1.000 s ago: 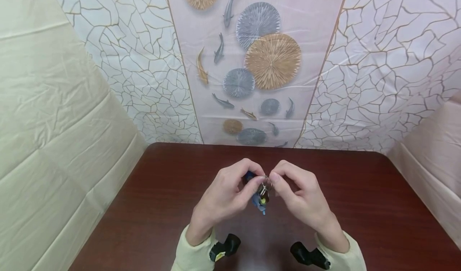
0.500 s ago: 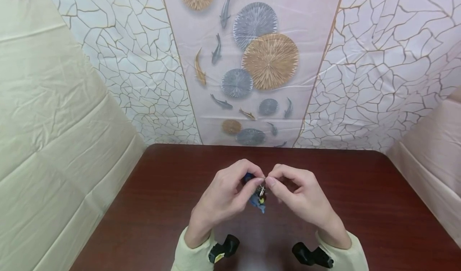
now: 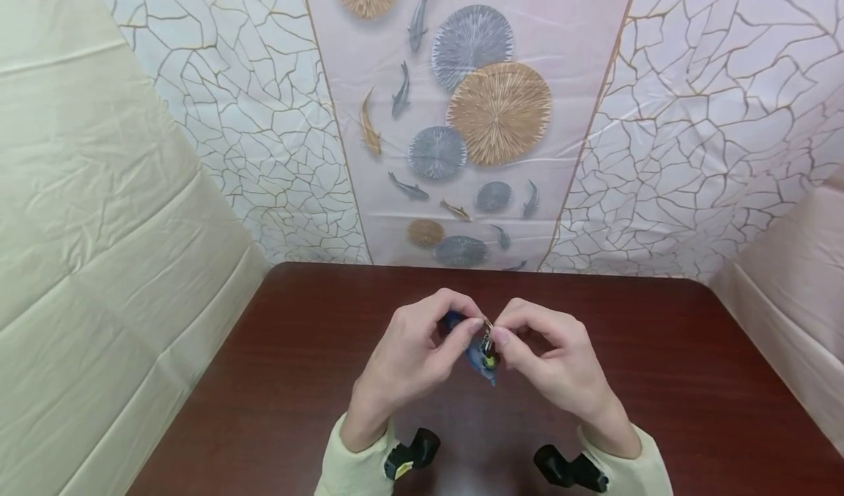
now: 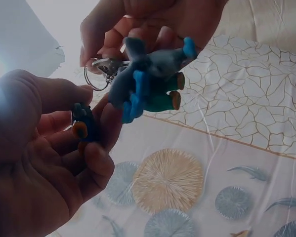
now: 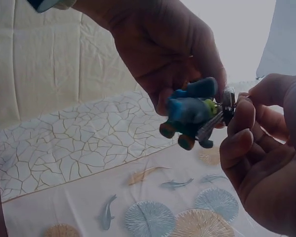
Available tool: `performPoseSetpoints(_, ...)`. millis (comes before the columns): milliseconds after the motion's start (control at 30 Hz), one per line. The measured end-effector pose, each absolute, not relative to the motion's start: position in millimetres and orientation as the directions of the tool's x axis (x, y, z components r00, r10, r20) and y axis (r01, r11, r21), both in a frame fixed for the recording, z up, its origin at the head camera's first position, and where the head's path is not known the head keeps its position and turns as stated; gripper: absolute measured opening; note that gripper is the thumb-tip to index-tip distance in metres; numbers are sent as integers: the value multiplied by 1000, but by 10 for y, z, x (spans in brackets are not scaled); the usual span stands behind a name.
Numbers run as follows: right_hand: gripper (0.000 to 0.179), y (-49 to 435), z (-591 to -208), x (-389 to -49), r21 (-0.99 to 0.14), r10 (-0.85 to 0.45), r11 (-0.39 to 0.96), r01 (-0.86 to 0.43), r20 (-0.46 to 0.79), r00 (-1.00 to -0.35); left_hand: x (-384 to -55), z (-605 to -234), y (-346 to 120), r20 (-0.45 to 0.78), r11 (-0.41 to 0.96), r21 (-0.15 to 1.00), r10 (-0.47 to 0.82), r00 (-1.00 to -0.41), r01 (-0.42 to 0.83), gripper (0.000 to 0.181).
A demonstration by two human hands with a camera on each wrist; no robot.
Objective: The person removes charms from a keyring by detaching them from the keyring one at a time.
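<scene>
The right hand (image 3: 560,357) has its grip pinching a thin silver metal ring (image 4: 88,83), the blue-grey moulded figurine (image 4: 150,79) slanting lengthwise from that ring, while the left hand (image 3: 412,349), just beside the ring, clasps a small dark-blue figure (image 4: 85,126).

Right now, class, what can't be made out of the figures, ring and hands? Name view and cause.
Left wrist: part of the dark-blue toy figure with orange patches, covered by the left hand.
Left wrist: part of the round silver metal ring, covered by the right hand.
Head: details of the grey-blue toy figure, too small.
Right wrist: the right hand, cut by the right edge.
</scene>
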State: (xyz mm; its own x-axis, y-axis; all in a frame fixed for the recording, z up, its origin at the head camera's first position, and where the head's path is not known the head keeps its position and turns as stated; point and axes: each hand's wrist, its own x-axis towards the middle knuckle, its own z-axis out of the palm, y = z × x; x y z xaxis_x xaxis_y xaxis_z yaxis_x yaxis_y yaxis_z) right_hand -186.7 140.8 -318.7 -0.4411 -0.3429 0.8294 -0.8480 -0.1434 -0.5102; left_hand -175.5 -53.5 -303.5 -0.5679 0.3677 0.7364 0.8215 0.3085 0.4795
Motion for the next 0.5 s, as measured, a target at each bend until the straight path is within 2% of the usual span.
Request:
performPoseSetpoints(133,22,1392,-3196,-1879,-496,-343,-167,-852,840,-421,-1758,-3034,-543,735,294,495,360,-574,818,6)
performPoseSetpoints(367,26,1415,-3197,-1862,-575,-391,-133,-807,779,-490,-1766,-3034,-528,772,291,433,369,-517,853,6)
performPoseSetpoints(500,27,1422,-3183,-1852,-623,-403,-161,-766,750,-525,-1758,-3036,-523,802,311,374,364,-473,874,6)
